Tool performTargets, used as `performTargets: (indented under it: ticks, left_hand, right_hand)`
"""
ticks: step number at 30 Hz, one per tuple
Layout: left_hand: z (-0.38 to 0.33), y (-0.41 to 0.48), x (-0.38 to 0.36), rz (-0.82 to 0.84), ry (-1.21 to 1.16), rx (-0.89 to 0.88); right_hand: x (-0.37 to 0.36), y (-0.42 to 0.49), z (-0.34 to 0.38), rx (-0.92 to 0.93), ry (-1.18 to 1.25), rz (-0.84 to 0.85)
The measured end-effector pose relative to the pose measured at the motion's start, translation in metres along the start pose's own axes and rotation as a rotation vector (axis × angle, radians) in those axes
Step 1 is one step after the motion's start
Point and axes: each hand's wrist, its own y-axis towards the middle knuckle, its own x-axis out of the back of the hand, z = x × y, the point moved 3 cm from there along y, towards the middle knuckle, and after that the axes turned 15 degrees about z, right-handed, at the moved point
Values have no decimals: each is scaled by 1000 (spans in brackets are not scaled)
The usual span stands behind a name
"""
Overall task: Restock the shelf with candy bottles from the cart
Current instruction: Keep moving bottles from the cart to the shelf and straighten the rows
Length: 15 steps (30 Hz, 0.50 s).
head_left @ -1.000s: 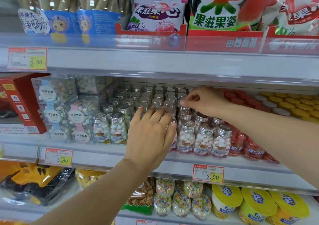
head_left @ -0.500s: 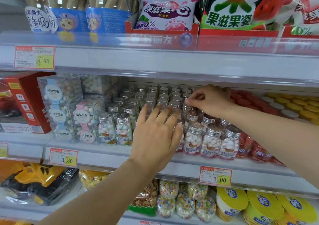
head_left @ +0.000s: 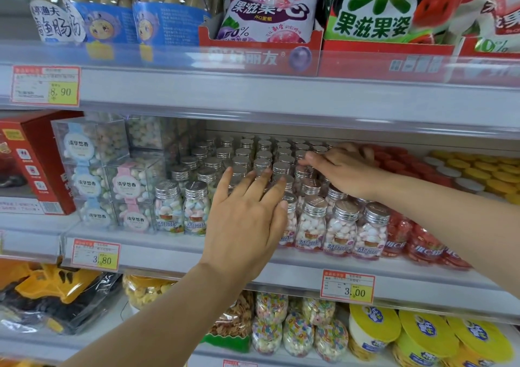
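Several small clear candy bottles with silver caps stand in tight rows on the middle shelf. My left hand is flat with straight fingers against the front bottles in the middle of the block, hiding a few of them. My right hand reaches in from the right and lies with stretched fingers over the silver caps further back, holding nothing. The cart is out of view.
Clear cube candy boxes and a red carton stand left of the bottles. Red-capped bottles and yellow-lidded ones are to the right. The upper shelf's edge hangs close above. Price tags sit on the shelf rail.
My right hand has gone from a curled pinch over one cap to flat, stretched fingers over the caps. My left hand stays pressed on the front bottles.
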Motion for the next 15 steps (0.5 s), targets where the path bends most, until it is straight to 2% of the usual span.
performTargets:
  ticks: [6,10,15]
  left_hand:
    - [0,0,-1,-7,-1,0]
    - [1,1,-2,-20,-1,-3]
    - [1,1,-3,-16,-3,12]
  right_hand:
    - [1,4,3,-72,-34,34]
    - [2,0,10,-50,-37,90]
    - [-1,1,11,-68,-28,78]
